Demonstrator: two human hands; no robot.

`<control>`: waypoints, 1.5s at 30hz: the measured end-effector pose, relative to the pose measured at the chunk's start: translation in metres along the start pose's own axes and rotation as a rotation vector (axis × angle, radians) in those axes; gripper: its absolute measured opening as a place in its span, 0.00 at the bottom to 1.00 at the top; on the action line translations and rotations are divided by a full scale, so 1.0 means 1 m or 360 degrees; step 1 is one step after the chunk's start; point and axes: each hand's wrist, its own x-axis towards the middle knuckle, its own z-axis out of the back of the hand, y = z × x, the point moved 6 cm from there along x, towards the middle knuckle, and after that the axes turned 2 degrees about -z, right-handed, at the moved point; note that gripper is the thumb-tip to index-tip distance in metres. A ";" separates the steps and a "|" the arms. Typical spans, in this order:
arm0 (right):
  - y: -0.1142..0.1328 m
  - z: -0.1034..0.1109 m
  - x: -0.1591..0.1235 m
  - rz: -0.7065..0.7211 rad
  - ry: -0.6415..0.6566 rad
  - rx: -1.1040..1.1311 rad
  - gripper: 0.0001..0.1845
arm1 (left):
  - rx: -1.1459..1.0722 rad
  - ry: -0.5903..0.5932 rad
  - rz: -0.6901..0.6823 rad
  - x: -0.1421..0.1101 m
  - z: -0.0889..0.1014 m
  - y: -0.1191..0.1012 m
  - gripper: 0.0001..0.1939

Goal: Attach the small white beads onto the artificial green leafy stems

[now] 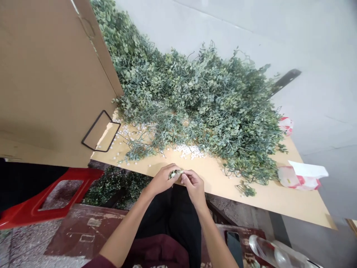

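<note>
At the front edge of the table, my left hand [165, 180] is closed round a small artificial leaf sprig [173, 174] with pale bits on it. My right hand [194, 185] meets it from the right, thumb and forefinger pinched at the sprig's end. Whatever sits between those fingertips is too small to make out. Just beyond my hands lies a pile of small white pieces [189, 151]. Behind that spreads a large heap of artificial green foliage [195, 89], with thin stems trailing toward me.
A big cardboard box [50, 82] stands at the left, beside a black wire frame [101, 131]. Red-and-white plastic packaging [299, 178] lies at the table's right end. Below are a red plastic stool [52, 197], a phone [234, 247] and a clear bottle [264, 247].
</note>
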 end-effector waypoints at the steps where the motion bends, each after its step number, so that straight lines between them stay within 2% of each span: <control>1: 0.002 0.000 -0.001 0.0031 0.0029 -0.0033 0.10 | -0.0034 -0.0020 0.0014 -0.001 0.001 -0.001 0.11; 3: 0.009 0.002 -0.001 0.0085 0.0102 -0.0094 0.11 | -0.0089 -0.0077 0.0037 -0.008 0.002 -0.004 0.11; 5: 0.023 0.013 0.003 0.0157 0.0131 -0.0183 0.12 | -0.0097 -0.0149 0.0057 -0.022 0.002 -0.006 0.10; 8: 0.066 0.048 0.017 0.0414 -0.0042 -0.0538 0.11 | 0.0010 -0.0263 0.0103 -0.059 0.001 0.005 0.10; 9: 0.085 0.061 0.024 0.0536 -0.0129 -0.0725 0.11 | 0.0056 -0.0337 0.0116 -0.074 0.002 0.013 0.10; 11: 0.119 0.082 0.042 0.0728 -0.0265 -0.1122 0.13 | 0.0208 -0.0622 0.0182 -0.107 0.010 0.037 0.10; 14: 0.147 0.097 0.077 0.0793 -0.0306 -0.1778 0.16 | 0.0507 -0.0837 0.0411 -0.147 0.020 0.083 0.15; 17: 0.151 0.097 0.110 0.0664 -0.0203 -0.2423 0.12 | 0.0659 -0.0726 0.0576 -0.167 0.024 0.119 0.20; 19: 0.154 0.097 0.123 0.0609 -0.0128 -0.2636 0.10 | 0.0744 -0.0643 0.0582 -0.172 0.026 0.130 0.21; 21: 0.168 0.099 0.126 0.0656 -0.0159 -0.2612 0.11 | 0.0824 -0.0619 0.0543 -0.176 0.029 0.133 0.21; 23: 0.190 0.107 0.120 0.0773 -0.0320 -0.2429 0.12 | 0.0876 -0.0658 0.0513 -0.179 0.033 0.132 0.20; 26: 0.224 0.126 0.104 0.0952 -0.0619 -0.1993 0.12 | 0.0849 -0.0712 0.0522 -0.182 0.035 0.128 0.19; 29: 0.235 0.144 0.090 0.0950 -0.0687 -0.1465 0.13 | 0.0727 -0.0682 0.0505 -0.176 0.030 0.116 0.17; 32: 0.216 0.144 0.078 0.0724 -0.0496 -0.1026 0.13 | 0.0580 -0.0654 0.0336 -0.158 0.016 0.083 0.15; 34: 0.186 0.128 0.064 0.0466 -0.0247 -0.0733 0.11 | 0.0489 -0.0643 0.0169 -0.142 0.006 0.051 0.14; 37: 0.122 0.078 0.027 -0.0081 0.0303 -0.0327 0.09 | 0.0370 -0.0545 -0.0028 -0.115 -0.008 0.001 0.15; 40: 0.058 0.023 -0.024 -0.0581 0.0682 0.0071 0.10 | 0.0348 -0.0228 -0.0241 -0.093 -0.023 -0.040 0.23; 43: 0.010 -0.009 -0.061 -0.0865 0.0805 0.0260 0.10 | 0.0205 0.0093 -0.0427 -0.083 -0.035 -0.061 0.22; 45: -0.011 -0.016 -0.073 -0.1013 0.0811 0.0335 0.10 | 0.0027 0.0141 -0.0347 -0.083 -0.039 -0.059 0.15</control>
